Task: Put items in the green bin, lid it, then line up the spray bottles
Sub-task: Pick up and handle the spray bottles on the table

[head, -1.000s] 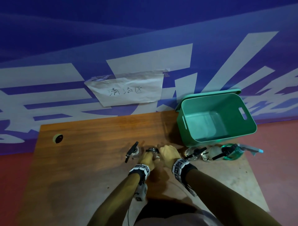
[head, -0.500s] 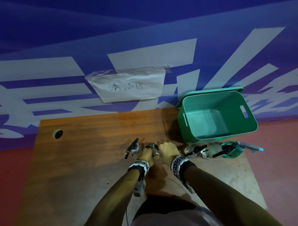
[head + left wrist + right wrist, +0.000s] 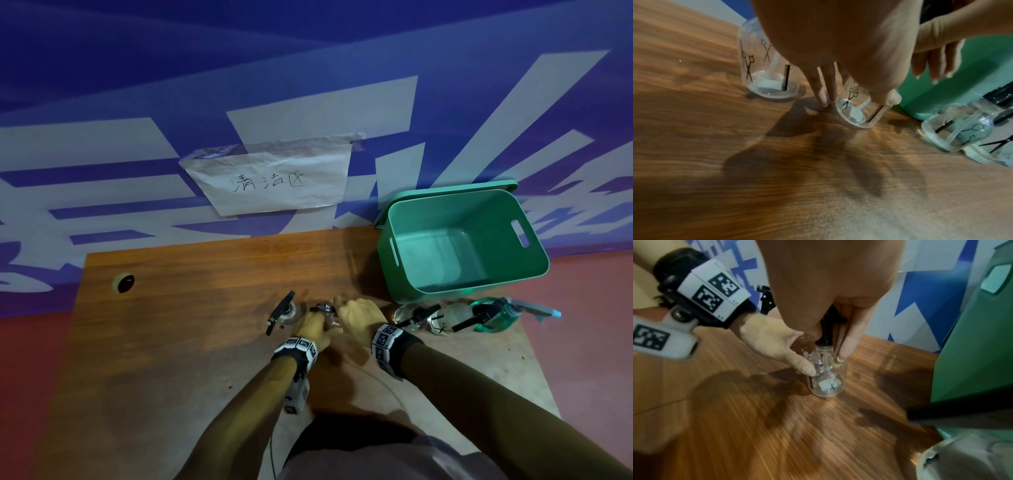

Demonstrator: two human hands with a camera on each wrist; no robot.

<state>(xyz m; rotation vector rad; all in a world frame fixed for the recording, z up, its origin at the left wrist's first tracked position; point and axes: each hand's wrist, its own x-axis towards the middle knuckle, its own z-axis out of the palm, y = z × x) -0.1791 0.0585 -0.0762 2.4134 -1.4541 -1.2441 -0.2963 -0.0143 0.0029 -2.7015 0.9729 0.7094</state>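
Gripping one clear spray bottle (image 3: 826, 381): both hands, left (image 3: 313, 329), right (image 3: 358, 317) | wooden table (image 3: 171, 342) | blue-white wall (image 3: 308, 68)

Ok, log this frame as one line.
stage: lining up bottles | both hands on upright clear spray bottle | another upright at left | three lying by green bin | bin unlidded

A wooden table (image 3: 164, 342) with a worn, pale right side stands against a blue wall banner (image 3: 308, 85) with large white shapes. A creased paper sign (image 3: 274, 181) with handwritten characters is taped to the banner. Red floor (image 3: 20, 359) shows at both sides. Lighting is dim.
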